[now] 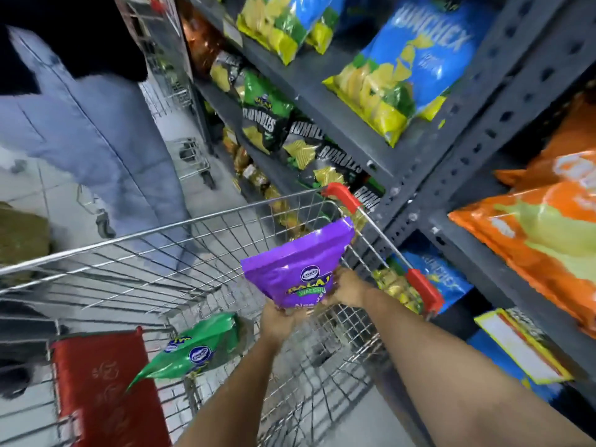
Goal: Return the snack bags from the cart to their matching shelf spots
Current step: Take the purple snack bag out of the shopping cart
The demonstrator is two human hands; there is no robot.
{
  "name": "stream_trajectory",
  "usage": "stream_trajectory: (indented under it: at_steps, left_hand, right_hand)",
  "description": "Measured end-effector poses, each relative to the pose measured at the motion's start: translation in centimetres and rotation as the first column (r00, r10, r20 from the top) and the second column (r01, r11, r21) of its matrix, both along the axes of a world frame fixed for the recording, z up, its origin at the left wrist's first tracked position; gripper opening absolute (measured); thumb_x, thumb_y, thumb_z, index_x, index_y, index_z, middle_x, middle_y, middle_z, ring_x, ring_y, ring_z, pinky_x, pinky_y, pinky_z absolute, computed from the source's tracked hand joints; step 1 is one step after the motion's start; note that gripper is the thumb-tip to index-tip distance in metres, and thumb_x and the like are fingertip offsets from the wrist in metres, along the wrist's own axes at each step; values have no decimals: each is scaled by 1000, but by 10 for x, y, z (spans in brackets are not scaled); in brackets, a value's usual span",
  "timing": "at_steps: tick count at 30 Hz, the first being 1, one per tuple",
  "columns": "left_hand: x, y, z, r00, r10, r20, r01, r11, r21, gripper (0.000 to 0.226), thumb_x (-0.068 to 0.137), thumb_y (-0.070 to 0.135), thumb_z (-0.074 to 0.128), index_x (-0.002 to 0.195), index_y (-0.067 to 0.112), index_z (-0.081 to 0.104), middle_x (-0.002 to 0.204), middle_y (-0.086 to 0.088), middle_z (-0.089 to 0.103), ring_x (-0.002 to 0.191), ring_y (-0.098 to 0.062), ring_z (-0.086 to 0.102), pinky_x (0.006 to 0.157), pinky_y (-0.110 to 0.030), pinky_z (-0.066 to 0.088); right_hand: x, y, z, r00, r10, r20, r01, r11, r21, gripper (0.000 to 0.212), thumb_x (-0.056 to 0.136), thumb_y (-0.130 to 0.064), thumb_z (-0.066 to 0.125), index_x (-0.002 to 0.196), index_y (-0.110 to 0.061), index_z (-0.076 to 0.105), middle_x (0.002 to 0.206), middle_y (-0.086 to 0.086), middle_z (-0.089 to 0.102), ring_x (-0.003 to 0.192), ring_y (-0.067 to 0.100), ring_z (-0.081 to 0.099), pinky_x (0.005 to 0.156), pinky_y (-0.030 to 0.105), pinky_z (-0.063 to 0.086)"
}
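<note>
A purple snack bag [295, 266] is held above the wire cart [135, 253], tilted with its top toward the shelves. My left hand [279, 322] grips its lower edge from below. My right hand [350, 287] grips its right side. A green snack bag [196, 346] lies inside the cart near the red child-seat flap [103, 388]. The dark metal shelves [429, 162] to the right carry blue-and-yellow bags [406, 72], black-and-green bags [267, 117] and orange bags [541, 233].
A person in grey trousers [96, 143] stands beyond the cart at the left. Another cart [190, 159] stands farther down the aisle. Red corner guards [343, 195] mark the cart's rim next to the shelf post. A yellow-edged shelf label [519, 343] hangs at the lower right.
</note>
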State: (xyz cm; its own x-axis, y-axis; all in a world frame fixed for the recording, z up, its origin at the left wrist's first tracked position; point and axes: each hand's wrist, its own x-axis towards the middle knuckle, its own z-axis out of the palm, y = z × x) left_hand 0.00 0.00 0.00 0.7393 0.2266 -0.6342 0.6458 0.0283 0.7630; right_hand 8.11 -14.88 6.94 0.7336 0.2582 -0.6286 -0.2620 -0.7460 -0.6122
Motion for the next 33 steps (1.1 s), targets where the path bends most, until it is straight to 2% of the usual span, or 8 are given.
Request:
stream_trajectory:
  at_steps: [2, 4, 7, 11, 18, 24, 28, 33]
  left_hand:
    - [-9, -4, 34, 996, -16, 87, 18, 999, -28, 43, 66, 2, 84, 102, 6, 61, 91, -4, 74, 82, -17, 70, 65, -19, 59]
    - [-22, -11, 80, 978, -17, 209, 30, 998, -58, 48, 61, -11, 84, 97, 8, 59, 67, 8, 74, 62, -4, 69, 51, -12, 52]
    - [-37, -28, 156, 929, -19, 370, 45, 997, -61, 53, 52, -8, 87, 98, -2, 62, 56, 14, 72, 54, 4, 66, 50, -11, 50]
    - [-61, -51, 277, 763, -22, 646, 38, 999, -11, 37, 60, -10, 83, 78, 14, 61, 47, 20, 66, 46, 11, 58, 51, -5, 44]
    - [-114, -144, 482, 300, -90, 950, 123, 991, 55, 16, 59, 27, 80, 65, 31, 66, 48, 27, 60, 44, 6, 47, 49, -6, 38]
    - [-121, -272, 595, -29, -224, 974, 347, 912, 220, 28, 68, 40, 80, 63, 18, 63, 48, 20, 57, 49, 6, 45, 52, -13, 35]
    - [-95, -350, 622, 0, -282, 959, 476, 844, 248, 44, 75, 37, 79, 78, -6, 70, 44, 16, 58, 46, 11, 47, 51, -12, 39]
    - [-42, -404, 622, 99, -364, 926, 616, 754, 230, 26, 83, 16, 74, 108, 8, 71, 107, -14, 73, 64, 11, 64, 80, -17, 57]
  right_hand:
    - [-18, -19, 34, 998, -26, 50, 21, 995, 95, 58, 72, 19, 69, 125, 2, 52, 111, 1, 58, 86, 0, 62, 79, 9, 52]
    - [-38, -37, 80, 988, -24, 153, -1, 987, 163, 61, 72, 14, 73, 127, -2, 53, 116, 0, 60, 99, 5, 58, 94, 17, 50]
    - [-64, -66, 143, 933, -36, 358, -49, 973, 224, 58, 67, -2, 83, 118, -17, 61, 122, 4, 62, 109, 6, 56, 103, 31, 45]
    - [-102, -107, 229, 806, -153, 571, 24, 974, 227, 64, 62, -50, 82, 118, -28, 61, 123, 12, 64, 110, 23, 60, 101, 40, 47]
    - [-256, -182, 453, 214, -444, 870, 188, 893, 409, 33, 55, -65, 70, 85, -52, 63, 85, 2, 72, 80, 16, 68, 76, 41, 55]
    - [-328, -284, 546, -151, -449, 881, 446, 764, 466, 58, 57, -72, 64, 78, -18, 66, 68, -1, 65, 60, 8, 54, 63, 36, 46]
    - [-308, -351, 568, -137, -487, 863, 538, 695, 477, 58, 55, -74, 65, 92, -30, 72, 75, -7, 70, 73, 11, 63, 76, 45, 57]
    - [-250, -399, 569, -93, -578, 811, 580, 630, 516, 51, 51, -67, 74, 77, -23, 71, 65, -3, 64, 62, 15, 58, 70, 41, 56]
